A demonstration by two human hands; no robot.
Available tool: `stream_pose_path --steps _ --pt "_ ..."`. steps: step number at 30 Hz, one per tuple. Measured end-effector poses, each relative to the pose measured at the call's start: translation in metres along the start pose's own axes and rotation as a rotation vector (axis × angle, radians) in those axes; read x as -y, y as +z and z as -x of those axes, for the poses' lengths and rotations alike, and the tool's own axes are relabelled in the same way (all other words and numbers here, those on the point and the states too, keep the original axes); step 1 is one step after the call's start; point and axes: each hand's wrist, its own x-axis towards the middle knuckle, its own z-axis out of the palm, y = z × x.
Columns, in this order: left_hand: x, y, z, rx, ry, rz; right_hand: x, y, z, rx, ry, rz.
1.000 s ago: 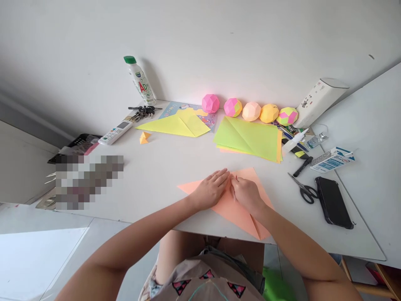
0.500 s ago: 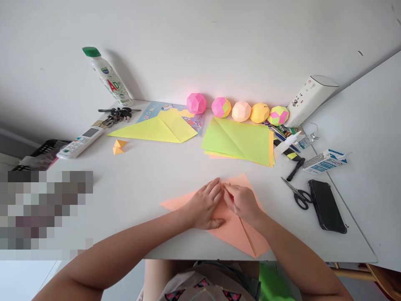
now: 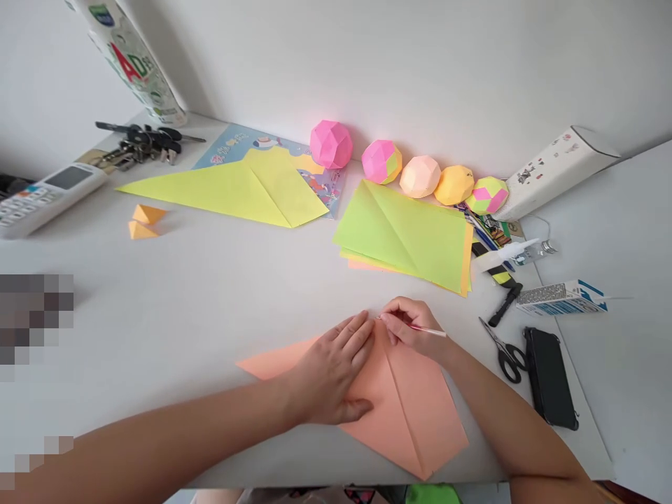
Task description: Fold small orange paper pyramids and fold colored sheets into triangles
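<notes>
On the folded salmon-pink paper (image 3: 414, 392) at the table's front, my left hand (image 3: 336, 371) lies flat with its fingers stretched out and the thumb apart. My right hand (image 3: 409, 325) pinches a slim red-and-white pen-like stick (image 3: 435, 332). Its tip is at the paper's far edge, just beside my left fingertips, and is too small to make out. A crease runs down the paper from near my right hand to the front corner. Part of the sheet is hidden under my left hand.
Behind are a folded yellow sheet (image 3: 273, 196), a stack of green sheets (image 3: 404, 234) and a row of paper balls (image 3: 420, 175). Scissors (image 3: 504, 353), a phone (image 3: 550, 378) and a glue bottle (image 3: 504, 255) lie right. Small orange folded pieces (image 3: 144, 222) and a remote (image 3: 52, 196) lie left.
The view has shifted closer to the table. My right hand has turned and moved to the paper's far edge, and the stick now shows behind its fingers. My left hand stays flat on the paper.
</notes>
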Motion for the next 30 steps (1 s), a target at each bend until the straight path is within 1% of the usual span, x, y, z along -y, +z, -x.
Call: stream_pose_path --steps 5,8,17,30 --pt "0.0019 0.0009 0.0016 -0.025 0.021 -0.016 -0.0033 0.0007 0.0024 -0.085 0.006 0.06" --pt "0.002 0.0016 0.0026 -0.049 0.03 -0.021 -0.0035 0.0018 0.0013 -0.112 0.006 0.11" --pt "0.0008 -0.0024 0.002 -0.091 0.039 -0.036 -0.007 0.0034 0.0007 -0.119 -0.008 0.166" --pt "0.0011 0.0005 0.0027 -0.112 0.032 -0.041 -0.0046 0.0033 -0.0002 -0.113 -0.016 0.205"
